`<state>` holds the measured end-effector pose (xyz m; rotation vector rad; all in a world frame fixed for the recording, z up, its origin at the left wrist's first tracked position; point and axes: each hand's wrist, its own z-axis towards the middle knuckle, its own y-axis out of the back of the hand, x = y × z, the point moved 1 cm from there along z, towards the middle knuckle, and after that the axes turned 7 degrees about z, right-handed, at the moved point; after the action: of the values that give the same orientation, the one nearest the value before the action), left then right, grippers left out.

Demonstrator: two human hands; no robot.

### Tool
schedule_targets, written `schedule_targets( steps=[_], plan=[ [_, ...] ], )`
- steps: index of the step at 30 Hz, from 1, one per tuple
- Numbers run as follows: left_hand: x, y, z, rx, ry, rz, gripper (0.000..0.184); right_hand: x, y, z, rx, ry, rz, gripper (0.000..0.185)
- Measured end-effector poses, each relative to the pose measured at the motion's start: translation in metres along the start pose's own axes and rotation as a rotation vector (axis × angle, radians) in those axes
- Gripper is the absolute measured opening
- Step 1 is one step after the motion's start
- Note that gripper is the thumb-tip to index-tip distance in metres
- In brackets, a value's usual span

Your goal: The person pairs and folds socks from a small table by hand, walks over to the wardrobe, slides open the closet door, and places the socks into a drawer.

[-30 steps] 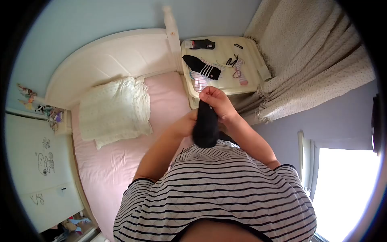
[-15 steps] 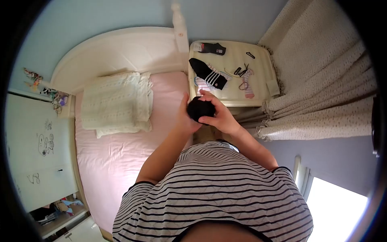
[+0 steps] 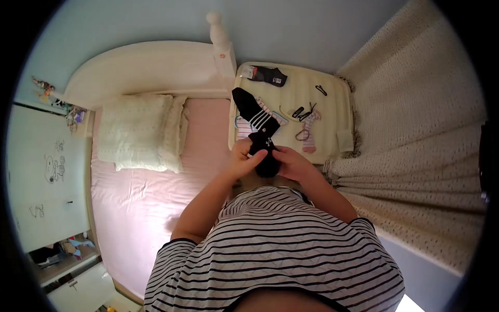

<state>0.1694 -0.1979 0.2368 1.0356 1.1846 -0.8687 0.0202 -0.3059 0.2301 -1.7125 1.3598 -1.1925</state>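
A black sock [image 3: 267, 165] with small white marks near its upper end is held between both hands, in front of the striped shirt. My left hand [image 3: 243, 159] grips its left side, the thumb pressed on it. On the right side, my right hand [image 3: 292, 163] has its fingers closed on the same sock. Just beyond the hands, a black sock with white stripes [image 3: 251, 111] lies on the cream tabletop [image 3: 325, 119], over a pink-and-white striped piece. A dark packaged pair of socks [image 3: 268, 75] lies farther back.
A pink-and-white striped sock [image 3: 309, 136], black hair clips [image 3: 298, 112] and another clip [image 3: 321, 90] lie on the tabletop. The bed [image 3: 130, 203] with a pillow [image 3: 136, 132] stands left; a curtain [image 3: 405, 119] hangs right.
The black sock, bunched up half a second ago, now shows its white-marked end pointing away from me. Both hands have shifted their hold on it. The view has turned and the table appears lower.
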Motion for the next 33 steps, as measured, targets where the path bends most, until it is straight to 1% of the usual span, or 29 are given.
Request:
schedule_targets(
  steps=[2, 3, 4, 5, 7, 9, 10, 12, 15, 16, 19, 22, 24, 25, 27, 28, 31, 32, 33],
  plan=[
    [-0.002, 0.002, 0.016, -0.149, -0.272, 0.100, 0.020, 0.021, 0.020, 0.002, -0.007, 0.057, -0.228, 0.037],
    [-0.005, 0.003, 0.021, -0.219, -0.409, 0.150, 0.020, 0.035, 0.029, 0.007, -0.062, 0.111, -0.363, 0.036],
    [-0.008, 0.008, 0.024, -0.301, -0.411, 0.329, 0.016, 0.053, 0.037, 0.015, -0.115, 0.166, -0.496, 0.035],
    [0.001, 0.012, 0.022, -0.383, -0.270, 0.182, 0.014, 0.073, 0.047, 0.026, -0.165, 0.221, -0.628, 0.034],
    [0.026, 0.013, 0.011, -0.532, 0.016, -0.112, 0.009, 0.123, 0.089, 0.070, -0.461, 0.315, -0.487, 0.031],
    [0.028, 0.012, -0.002, -0.451, 0.113, -0.008, 0.006, 0.146, 0.112, 0.103, -0.570, 0.365, -0.497, 0.038],
    [0.029, 0.009, -0.010, -0.412, 0.164, 0.046, 0.006, 0.155, 0.126, 0.119, -0.616, 0.361, -0.564, 0.039],
    [0.030, -0.007, -0.021, -0.391, 0.269, -0.029, 0.008, 0.166, 0.149, 0.146, -0.707, 0.349, -0.695, 0.042],
    [0.031, -0.025, -0.035, -0.336, 0.366, -0.060, 0.010, 0.162, 0.172, 0.166, -0.915, 0.477, -0.788, 0.044],
    [0.032, -0.027, -0.039, -0.313, 0.387, -0.060, 0.011, 0.160, 0.179, 0.171, -0.920, 0.527, -0.787, 0.048],
    [0.037, -0.028, -0.046, -0.258, 0.436, -0.098, 0.013, 0.142, 0.153, 0.159, -1.259, 0.825, -1.542, 0.051],
    [0.043, -0.028, -0.041, -0.284, 0.511, -0.123, 0.013, 0.121, 0.135, 0.146, -0.643, 0.697, -1.831, 0.051],
    [0.047, -0.030, -0.033, -0.256, 0.493, -0.101, 0.013, 0.092, 0.115, 0.140, -0.554, 0.490, -2.021, 0.041],
    [0.047, -0.031, -0.027, -0.239, 0.483, -0.088, 0.013, 0.084, 0.118, 0.141, -0.600, 0.583, -2.046, 0.039],
    [0.036, -0.031, -0.012, -0.123, 0.476, -0.042, 0.013, 0.072, 0.120, 0.145, -0.691, 0.776, -2.087, 0.035],
    [0.032, -0.029, -0.006, -0.064, 0.474, -0.020, 0.013, 0.071, 0.124, 0.148, -0.723, 0.639, -2.094, 0.030],
    [0.035, -0.026, 0.004, -0.003, 0.394, 0.017, 0.012, 0.071, 0.122, 0.156, -0.509, 0.842, -1.927, 0.025],
    [0.042, -0.025, 0.006, 0.010, 0.423, -0.003, 0.012, 0.075, 0.122, 0.160, -0.373, 0.873, -1.712, 0.020],
    [0.053, -0.022, 0.005, 0.021, 0.452, -0.026, 0.012, 0.084, 0.114, 0.146, -0.386, 0.827, -1.461, 0.020]
  ],
)
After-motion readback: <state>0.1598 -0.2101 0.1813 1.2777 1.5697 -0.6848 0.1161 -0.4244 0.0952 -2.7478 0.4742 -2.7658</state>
